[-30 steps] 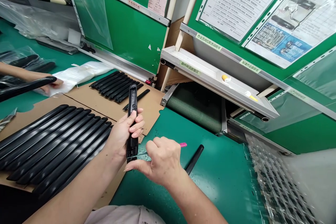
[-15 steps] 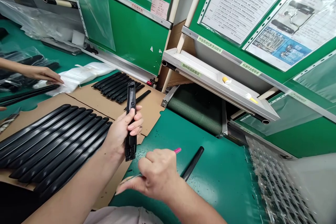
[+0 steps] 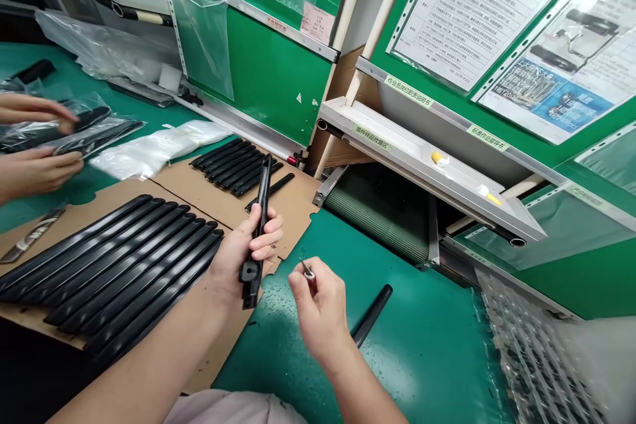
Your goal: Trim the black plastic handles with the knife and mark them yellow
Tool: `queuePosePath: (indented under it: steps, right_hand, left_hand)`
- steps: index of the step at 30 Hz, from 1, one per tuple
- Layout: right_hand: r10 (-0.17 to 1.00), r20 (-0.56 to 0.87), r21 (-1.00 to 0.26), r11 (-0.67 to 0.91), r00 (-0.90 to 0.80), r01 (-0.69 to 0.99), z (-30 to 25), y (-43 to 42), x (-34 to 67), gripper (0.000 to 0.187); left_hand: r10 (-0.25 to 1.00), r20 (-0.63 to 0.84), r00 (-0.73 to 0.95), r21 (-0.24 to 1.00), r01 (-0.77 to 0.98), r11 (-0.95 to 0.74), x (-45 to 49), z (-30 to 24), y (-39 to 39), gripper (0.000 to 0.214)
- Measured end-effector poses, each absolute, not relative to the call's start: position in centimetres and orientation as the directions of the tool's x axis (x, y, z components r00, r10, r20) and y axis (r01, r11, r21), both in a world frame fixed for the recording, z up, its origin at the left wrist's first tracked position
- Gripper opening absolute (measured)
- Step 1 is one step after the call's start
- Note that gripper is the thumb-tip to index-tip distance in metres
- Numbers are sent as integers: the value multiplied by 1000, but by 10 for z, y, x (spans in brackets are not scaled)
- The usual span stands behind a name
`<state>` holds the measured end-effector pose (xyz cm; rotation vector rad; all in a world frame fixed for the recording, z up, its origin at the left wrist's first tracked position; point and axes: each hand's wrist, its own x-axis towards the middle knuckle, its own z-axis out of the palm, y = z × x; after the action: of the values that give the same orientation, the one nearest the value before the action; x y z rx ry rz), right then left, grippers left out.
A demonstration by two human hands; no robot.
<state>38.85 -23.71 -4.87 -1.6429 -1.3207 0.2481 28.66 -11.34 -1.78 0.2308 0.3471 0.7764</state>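
My left hand (image 3: 243, 252) is wrapped round a long black plastic strip (image 3: 262, 209), held upright and tilted away over the cardboard sheet (image 3: 209, 202). My right hand (image 3: 320, 308) is closed in a pinch on a small thin tool (image 3: 308, 270) whose metal tip points up, just right of the strip's lower end. A row of several black strips (image 3: 114, 265) lies on the cardboard at my left. A single black strip (image 3: 372, 315) lies on the green table behind my right hand.
A smaller row of black strips (image 3: 233, 165) lies further back on the cardboard. Another person's hands (image 3: 34, 165) handle bagged strips at far left. A ribbed conveyor (image 3: 382, 212) runs under a white shelf (image 3: 422, 165). Bubble wrap (image 3: 527, 351) covers the right side.
My right hand has lifted and turned, so the tool's tip now points up beside the strip. The left hand has rotated the strip edge-on. The view has shifted left.
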Motion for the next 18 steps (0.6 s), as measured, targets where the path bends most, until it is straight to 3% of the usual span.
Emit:
queuePosePath:
  steps: [3, 9, 14, 18]
  right_hand:
    - [874, 393, -749, 124, 285, 651, -45, -249, 386, 52]
    - [817, 436, -787, 142, 378, 601, -46, -257, 384, 23]
    - [812, 477, -734, 157, 337, 660, -47, -255, 386, 12]
    - [743, 618, -575, 204, 258, 792, -47, -252, 386, 11]
  left_hand:
    - [770, -232, 594, 493, -611, 620, 288, -20, -112, 49]
    - [834, -73, 547, 728, -542, 420, 288, -30, -110, 51]
    - [852, -40, 522, 807, -486, 335, 288, -32, -112, 53]
    - [814, -78, 575, 806, -445, 391, 291, -35, -111, 56]
